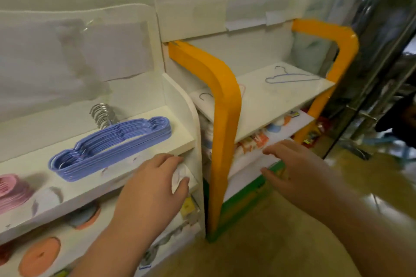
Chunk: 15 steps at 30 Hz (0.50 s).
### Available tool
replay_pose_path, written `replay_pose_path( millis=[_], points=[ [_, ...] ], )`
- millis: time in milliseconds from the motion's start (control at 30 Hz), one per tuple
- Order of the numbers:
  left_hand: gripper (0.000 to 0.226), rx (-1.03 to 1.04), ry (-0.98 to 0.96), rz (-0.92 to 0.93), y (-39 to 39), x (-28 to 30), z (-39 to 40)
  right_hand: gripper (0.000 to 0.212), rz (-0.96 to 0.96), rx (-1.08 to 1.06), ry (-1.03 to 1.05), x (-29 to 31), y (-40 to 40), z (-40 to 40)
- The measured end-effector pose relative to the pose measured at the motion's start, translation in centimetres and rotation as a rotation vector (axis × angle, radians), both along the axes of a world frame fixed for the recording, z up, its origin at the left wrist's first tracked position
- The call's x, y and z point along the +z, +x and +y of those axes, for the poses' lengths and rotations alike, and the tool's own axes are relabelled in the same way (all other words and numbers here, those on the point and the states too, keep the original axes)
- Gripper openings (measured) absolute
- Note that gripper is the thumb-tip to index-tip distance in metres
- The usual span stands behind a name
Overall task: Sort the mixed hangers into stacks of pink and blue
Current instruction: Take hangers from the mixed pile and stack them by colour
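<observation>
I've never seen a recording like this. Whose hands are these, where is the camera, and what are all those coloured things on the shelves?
There is no machine here: a person wears a wide-angle camera on the head, so the single picture looks forward and down at their own two hands. The left hand rests at the front edge of a white shelf and holds no hanger. The right hand hovers with relaxed fingers and holds nothing. On that shelf lies a stack of blue hangers with metal hooks, and at the far left edge, a stack of pink hangers. On the neighbouring shelf with the orange frame, a single blue hanger lies alone, apparently not yet sorted; a hook partly hidden behind the frame hints at another.
</observation>
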<state>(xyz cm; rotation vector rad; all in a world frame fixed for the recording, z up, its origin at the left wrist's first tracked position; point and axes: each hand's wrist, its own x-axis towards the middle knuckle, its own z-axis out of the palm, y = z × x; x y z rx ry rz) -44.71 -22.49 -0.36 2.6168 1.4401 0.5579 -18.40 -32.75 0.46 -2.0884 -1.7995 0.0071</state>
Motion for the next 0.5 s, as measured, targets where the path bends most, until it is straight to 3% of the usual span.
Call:
replay_pose_path(
  millis=[233, 500],
  points=[
    [0.044, -0.193, 0.031, 0.022, 10.6, 0.8, -1.9, 0.038, 0.018, -0.125, 0.009, -0.1, 8.6, -4.2],
    [0.048, -0.107, 0.031, 0.016, 25.6, 0.2, -1.0, 0.045, 0.005, -0.058, -0.007, -0.7, 22.5, -1.9]
  ],
)
